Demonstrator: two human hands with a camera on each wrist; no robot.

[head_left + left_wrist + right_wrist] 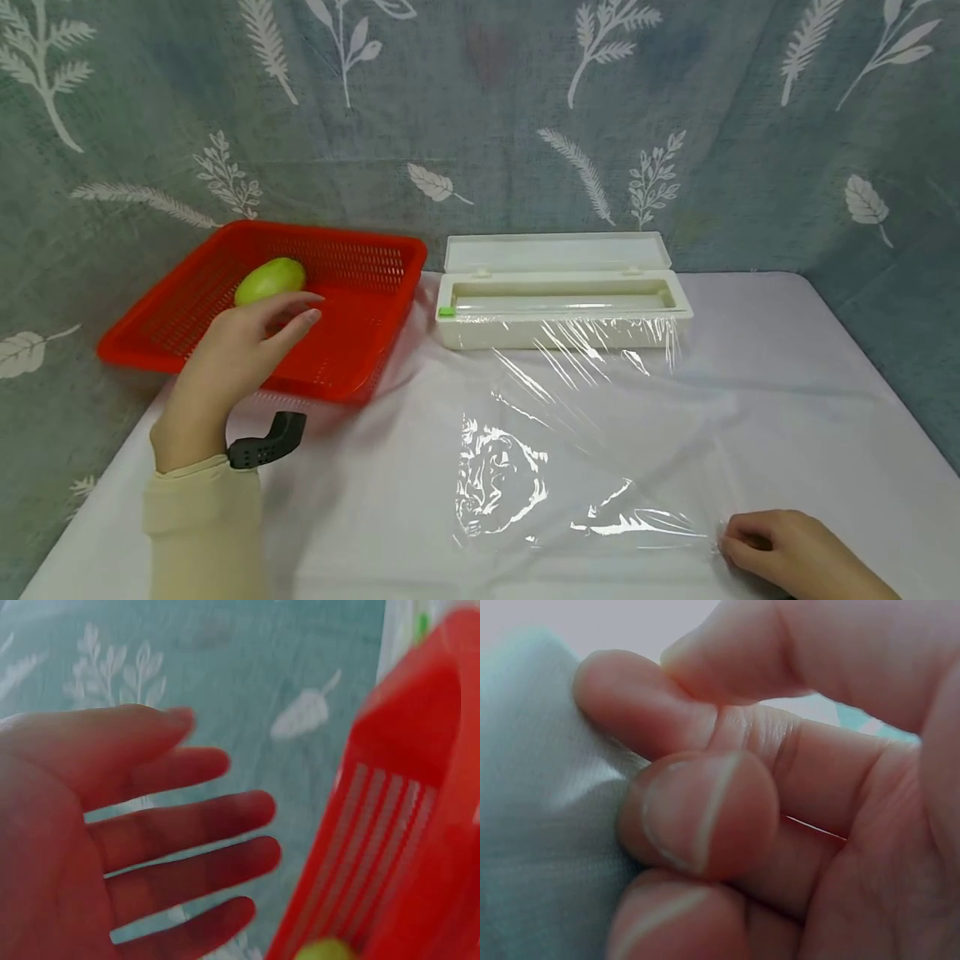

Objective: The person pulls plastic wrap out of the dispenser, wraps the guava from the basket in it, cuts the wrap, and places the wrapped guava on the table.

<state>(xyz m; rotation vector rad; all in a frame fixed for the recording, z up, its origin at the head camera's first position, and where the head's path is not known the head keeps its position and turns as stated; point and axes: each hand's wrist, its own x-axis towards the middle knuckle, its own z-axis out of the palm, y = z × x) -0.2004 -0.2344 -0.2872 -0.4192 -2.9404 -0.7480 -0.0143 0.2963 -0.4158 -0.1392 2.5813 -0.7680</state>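
Note:
Over the near left part of a red plastic basket (352, 333) hovers my left hand (243, 342), its fingers extended and nothing in its grasp. Beyond its fingertips a smooth, oval yellow-green fruit (270, 281) lies in the basket; only its edge shows in the left wrist view. My right hand (795, 550), at the front right of the table, pinches the near right corner of a sheet of clear plastic wrap (555, 467). This sheet runs back over the table to a white wrap dispenser box (562, 335). In the right wrist view, the fingers (705, 817) are curled.
The dispenser's lid (558, 252) stands raised against the patterned cloth backdrop (487, 108). A small green slider (447, 312) sits at the left end of its front edge. White cloth (360, 500) covers the table. A black strap-like device (267, 442) is on the left wrist.

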